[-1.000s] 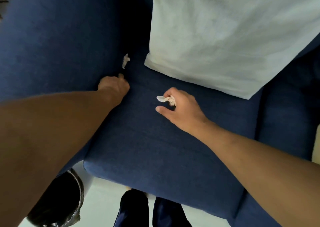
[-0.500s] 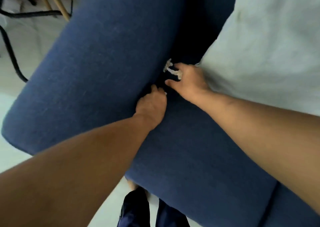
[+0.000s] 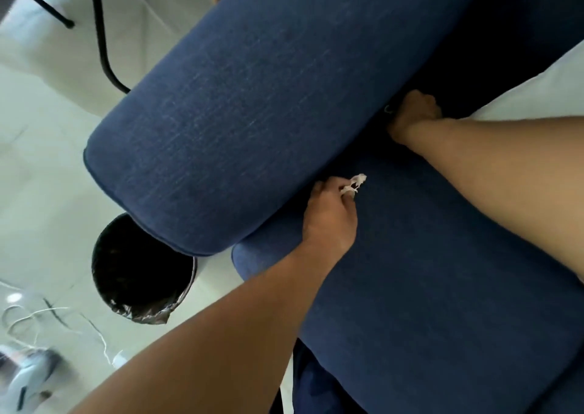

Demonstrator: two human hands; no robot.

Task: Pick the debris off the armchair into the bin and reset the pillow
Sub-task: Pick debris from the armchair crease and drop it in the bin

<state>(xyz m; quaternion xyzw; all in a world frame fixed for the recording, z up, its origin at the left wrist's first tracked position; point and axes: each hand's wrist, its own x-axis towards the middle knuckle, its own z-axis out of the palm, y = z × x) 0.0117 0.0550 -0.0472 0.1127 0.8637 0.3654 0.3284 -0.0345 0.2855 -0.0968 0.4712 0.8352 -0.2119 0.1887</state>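
Note:
My left hand (image 3: pixel 331 217) rests on the blue armchair seat (image 3: pixel 442 280), close against the armrest (image 3: pixel 252 113), and pinches a white paper scrap (image 3: pixel 354 184) between its fingertips. Farther back, my right hand (image 3: pixel 414 113) is curled into the dark gap between armrest and seat, right beside the white pillow (image 3: pixel 537 84). Its fingers are tucked out of sight, so I cannot tell if it holds anything. A small pale speck (image 3: pixel 388 109) shows at the gap by that hand. The bin (image 3: pixel 142 274), lined in black, stands on the floor under the armrest's front end.
Pale tiled floor (image 3: pixel 47 160) lies left of the armchair. Black metal legs (image 3: pixel 101 34) of other furniture stand at the back left. White cables (image 3: pixel 38 318) and a blurred object lie on the floor at the lower left. My dark trousers (image 3: pixel 309 388) are by the seat front.
The view swung left, bringing the bin into sight. The left hand now pinches a white scrap. The right hand has gone deeper into the gap beside the pillow, its scrap no longer visible.

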